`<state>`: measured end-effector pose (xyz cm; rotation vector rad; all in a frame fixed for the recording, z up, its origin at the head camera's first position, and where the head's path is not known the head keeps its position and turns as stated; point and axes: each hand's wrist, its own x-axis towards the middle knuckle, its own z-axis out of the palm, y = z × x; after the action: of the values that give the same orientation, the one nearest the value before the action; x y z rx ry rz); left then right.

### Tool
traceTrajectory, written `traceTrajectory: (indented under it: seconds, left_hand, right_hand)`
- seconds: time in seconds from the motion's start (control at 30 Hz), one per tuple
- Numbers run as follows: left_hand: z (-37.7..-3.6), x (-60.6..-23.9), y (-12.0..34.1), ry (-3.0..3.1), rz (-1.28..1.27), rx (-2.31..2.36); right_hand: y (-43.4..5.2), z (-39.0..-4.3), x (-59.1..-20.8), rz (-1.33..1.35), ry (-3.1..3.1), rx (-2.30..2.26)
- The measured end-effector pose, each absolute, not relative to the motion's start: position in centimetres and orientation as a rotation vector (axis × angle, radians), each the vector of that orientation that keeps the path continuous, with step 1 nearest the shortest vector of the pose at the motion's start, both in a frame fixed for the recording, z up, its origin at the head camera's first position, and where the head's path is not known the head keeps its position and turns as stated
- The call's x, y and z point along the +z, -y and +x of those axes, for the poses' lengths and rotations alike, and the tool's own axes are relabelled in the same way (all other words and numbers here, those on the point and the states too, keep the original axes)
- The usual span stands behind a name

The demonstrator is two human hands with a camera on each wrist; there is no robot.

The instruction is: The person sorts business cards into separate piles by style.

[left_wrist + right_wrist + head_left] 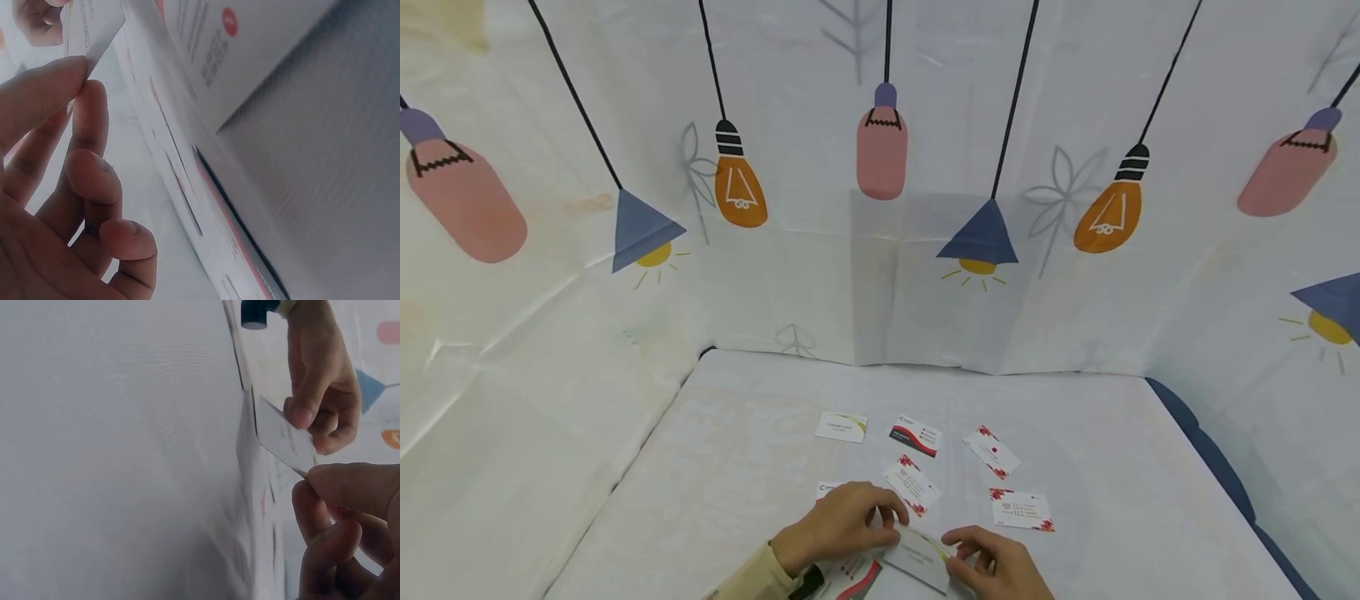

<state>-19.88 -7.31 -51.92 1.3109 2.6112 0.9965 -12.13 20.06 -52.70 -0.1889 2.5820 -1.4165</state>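
Pinching one business card (917, 557) from both ends, that's basically what's going on here. The left hand (842, 525) comes in from the lower left, knuckles up, fingers curled down over the card's left edge; the left wrist view shows thumb and fingertips (87, 106) nipping a corner of it. The right hand (996, 562) sits at the bottom edge, fingers bent, gripping the card's right end between thumb and forefinger. So the card hangs between the two hands, tilted, just above the white table (737, 450).

Right under the left wrist there's a red-and-white card (850, 575), partly covered. Further out, five more cards lie face up: a white one with a green corner (841, 427), a dark red one (915, 437), and three with red floral corners (912, 484) (992, 452) (1021, 509). A lightbulb-print backdrop (880, 208) wraps around behind.
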Motion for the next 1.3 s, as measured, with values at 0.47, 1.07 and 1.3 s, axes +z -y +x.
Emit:
traceTrajectory:
  seconds: [0.47, 1.07, 1.3]
  left_hand:
    - [-20.4, -51.6, 8.4, -2.628, 1.212, 1.068]
    - [-22.1, -52.3, 10.5, -2.695, 1.054, 1.127]
    - [-22.7, -52.4, 11.3, -2.724, 1.015, 1.130]
  right_hand:
    - [-19.2, -13.4, -52.1, -0.335, -2.665, -1.369]
    - [-16.8, -16.0, -52.6, -0.335, -2.687, -1.369]
    - [-15.8, -17.1, -52.8, -0.380, -2.724, -1.387]
